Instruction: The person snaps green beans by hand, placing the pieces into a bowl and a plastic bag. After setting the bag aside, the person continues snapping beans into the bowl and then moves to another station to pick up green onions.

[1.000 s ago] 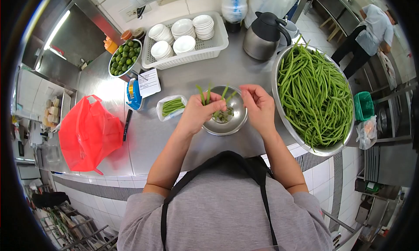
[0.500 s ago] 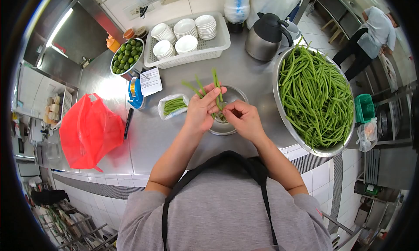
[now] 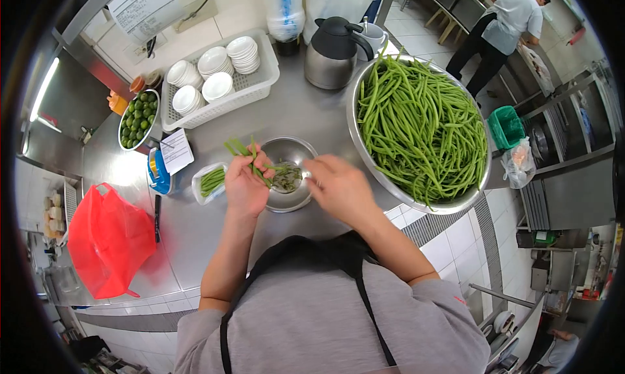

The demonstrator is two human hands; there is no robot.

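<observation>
My left hand [image 3: 245, 186] is closed around a few green beans [image 3: 239, 147], their ends poking out past the fingers. Right beside it stands a small steel bowl [image 3: 301, 150] with bean trimmings [image 3: 286, 177] at its bottom. My right hand [image 3: 344, 186] is over the bowl's right edge; motion blurs its fingers, so what they hold, if anything, cannot be made out. Left of my left hand lies an open clear plastic bag [image 3: 199, 190] with cut beans [image 3: 211, 180] inside. On the right, a large steel basin [image 3: 353, 117] is heaped with long green beans [image 3: 423, 126].
A white basket [image 3: 267, 71] of stacked small dishes and a thermal jug [image 3: 331, 55] stand at the back. Further left are a bowl of green limes [image 3: 138, 119], a blue tape dispenser [image 3: 158, 171], a black pen [image 3: 157, 219] and a red bag [image 3: 107, 240]. A co-worker [image 3: 498, 32] stands beyond.
My right hand has moved away from the beans in my left hand, toward the right. The camera view has shifted, so the counter's things sit further left in the picture.
</observation>
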